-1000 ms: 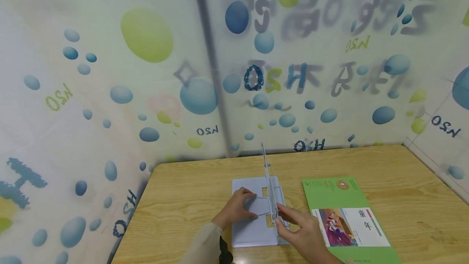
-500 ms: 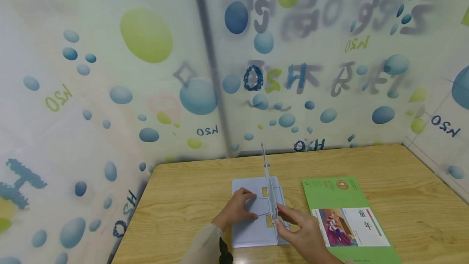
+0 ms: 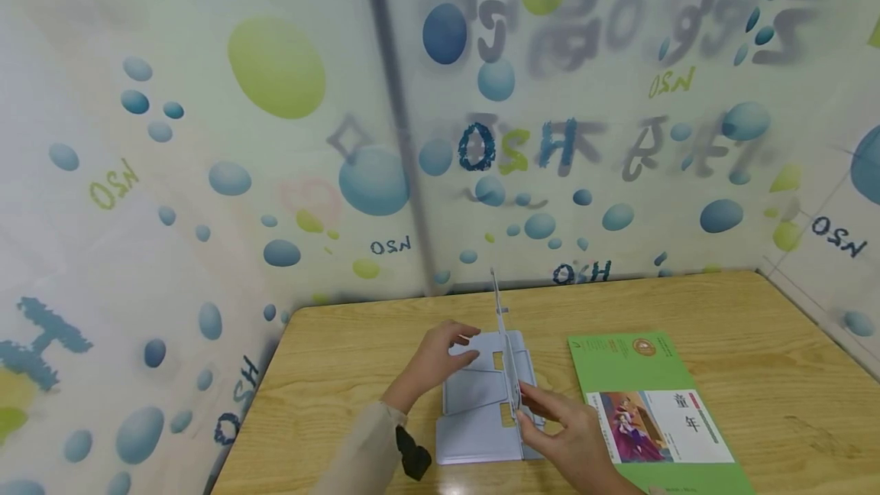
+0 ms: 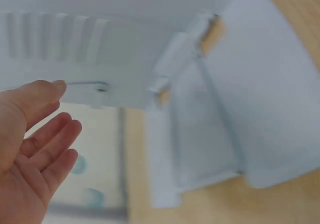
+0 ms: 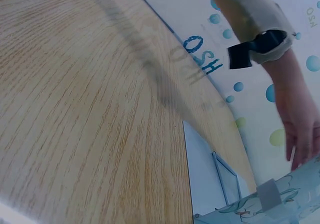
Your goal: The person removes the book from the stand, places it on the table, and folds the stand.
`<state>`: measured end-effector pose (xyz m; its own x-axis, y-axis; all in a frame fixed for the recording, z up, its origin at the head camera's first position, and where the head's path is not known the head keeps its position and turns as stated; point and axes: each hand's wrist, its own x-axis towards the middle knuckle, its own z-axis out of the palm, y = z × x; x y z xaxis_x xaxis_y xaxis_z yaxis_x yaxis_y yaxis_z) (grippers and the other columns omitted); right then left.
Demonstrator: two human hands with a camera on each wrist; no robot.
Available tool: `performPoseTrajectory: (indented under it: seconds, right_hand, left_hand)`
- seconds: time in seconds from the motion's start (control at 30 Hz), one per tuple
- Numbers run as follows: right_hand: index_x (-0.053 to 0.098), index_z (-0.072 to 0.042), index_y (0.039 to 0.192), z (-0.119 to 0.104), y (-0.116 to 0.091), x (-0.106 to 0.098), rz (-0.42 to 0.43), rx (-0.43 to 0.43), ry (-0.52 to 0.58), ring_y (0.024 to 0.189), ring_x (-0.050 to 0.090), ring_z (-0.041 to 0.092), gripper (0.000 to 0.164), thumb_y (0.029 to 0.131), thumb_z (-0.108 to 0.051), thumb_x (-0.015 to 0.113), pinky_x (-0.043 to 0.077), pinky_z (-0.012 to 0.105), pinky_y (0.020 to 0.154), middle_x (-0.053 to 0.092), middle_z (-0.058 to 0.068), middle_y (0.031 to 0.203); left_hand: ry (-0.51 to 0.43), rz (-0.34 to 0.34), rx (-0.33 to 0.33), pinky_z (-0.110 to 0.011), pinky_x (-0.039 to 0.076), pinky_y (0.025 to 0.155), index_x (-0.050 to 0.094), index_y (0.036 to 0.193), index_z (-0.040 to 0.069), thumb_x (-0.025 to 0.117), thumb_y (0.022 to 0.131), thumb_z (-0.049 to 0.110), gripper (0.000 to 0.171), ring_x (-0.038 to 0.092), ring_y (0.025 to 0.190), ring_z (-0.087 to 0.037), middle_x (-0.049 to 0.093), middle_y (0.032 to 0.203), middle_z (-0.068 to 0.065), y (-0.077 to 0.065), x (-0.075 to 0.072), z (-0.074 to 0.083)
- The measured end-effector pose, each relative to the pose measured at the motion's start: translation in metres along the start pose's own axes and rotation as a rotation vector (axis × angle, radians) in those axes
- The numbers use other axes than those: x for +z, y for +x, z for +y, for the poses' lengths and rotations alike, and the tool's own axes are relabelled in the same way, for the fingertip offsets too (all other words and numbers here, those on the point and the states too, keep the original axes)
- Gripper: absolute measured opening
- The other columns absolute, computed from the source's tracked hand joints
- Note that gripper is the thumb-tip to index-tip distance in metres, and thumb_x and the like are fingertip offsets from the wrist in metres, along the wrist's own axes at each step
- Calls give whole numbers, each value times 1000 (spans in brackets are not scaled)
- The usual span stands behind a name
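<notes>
A pale blue-grey book stand (image 3: pixel 474 440) stands on the table, its base flat and its panel upright, seen almost edge-on in the head view. A thin wire frame (image 3: pixel 445 397) lies across the base. My left hand (image 3: pixel 435 357) hovers over the base's far left part, fingers loosely bent. In the left wrist view its thumb overlaps a short metal rod on the panel (image 4: pixel 130 49); whether they touch I cannot tell. My right hand (image 3: pixel 576 434) pinches the panel's lower near edge between thumb and fingers. The right wrist view shows the panel's printed face (image 5: pixel 295 189).
A green book (image 3: pixel 677 472) with a white band and a picture lies right of the stand. The wooden table (image 3: pixel 330 380) reaches back to a wall sheet (image 3: pixel 289 174) printed with blue and green dots. A sheet also hangs close along the left side.
My left hand has let go of the wire frame and moved up and away, toward the base's far side. The frame now shows across the base. My right hand has kept its place.
</notes>
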<state>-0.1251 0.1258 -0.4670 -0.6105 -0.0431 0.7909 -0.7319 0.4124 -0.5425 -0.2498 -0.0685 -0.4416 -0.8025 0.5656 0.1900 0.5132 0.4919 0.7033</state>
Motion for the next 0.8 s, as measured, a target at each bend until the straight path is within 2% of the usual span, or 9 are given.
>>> performPoseTrajectory:
  seconds: [0.13, 0.23, 0.4, 0.57, 0.73, 0.8]
  right_hand:
    - [65, 10, 99, 0, 0, 0, -2, 2, 2, 75, 67, 18, 38, 61, 14, 71, 53, 23, 59, 67, 18, 90]
    - [64, 9, 101, 0, 1, -1, -22, 0, 14, 76, 67, 18, 38, 64, 13, 71, 53, 22, 61, 67, 18, 90]
    - [64, 7, 103, -1, 2, -1, -54, -2, 18, 77, 67, 18, 31, 72, 4, 70, 52, 19, 64, 68, 16, 89]
    - [65, 6, 103, -2, 2, 0, -60, 1, 38, 76, 67, 19, 32, 72, 5, 71, 52, 20, 64, 68, 17, 89]
    - [64, 6, 105, -1, 2, 1, -75, 15, 58, 78, 67, 18, 37, 69, 8, 71, 52, 19, 65, 68, 16, 92]
    - [64, 7, 105, 0, 2, 1, -69, -7, 62, 78, 67, 19, 37, 68, 9, 71, 52, 19, 64, 67, 18, 91]
  left_hand:
    - [-51, 43, 17, -38, 47, 85, 58, 118, 6, 61, 89, 16, 31, 61, 95, -19, 61, 113, -7, 9, -16, 20]
    - [-119, 65, 35, -34, 50, 81, 58, 119, 7, 59, 90, 17, 30, 62, 92, -18, 62, 109, -7, 15, -28, 36]
    - [-208, 45, 58, -29, 52, 72, 57, 122, 10, 58, 91, 20, 32, 64, 84, -17, 62, 105, -8, 24, -38, 55]
    - [-201, 6, 25, -26, 52, 69, 60, 120, 13, 60, 90, 24, 32, 62, 79, -11, 63, 106, -5, 29, -39, 60]
    - [-192, -10, 7, -25, 52, 68, 62, 116, 8, 63, 87, 21, 31, 63, 83, -15, 63, 108, -11, 28, -38, 62]
    - [-198, -9, 4, -25, 52, 68, 62, 116, 6, 64, 87, 19, 31, 63, 85, -17, 63, 108, -12, 27, -38, 65]
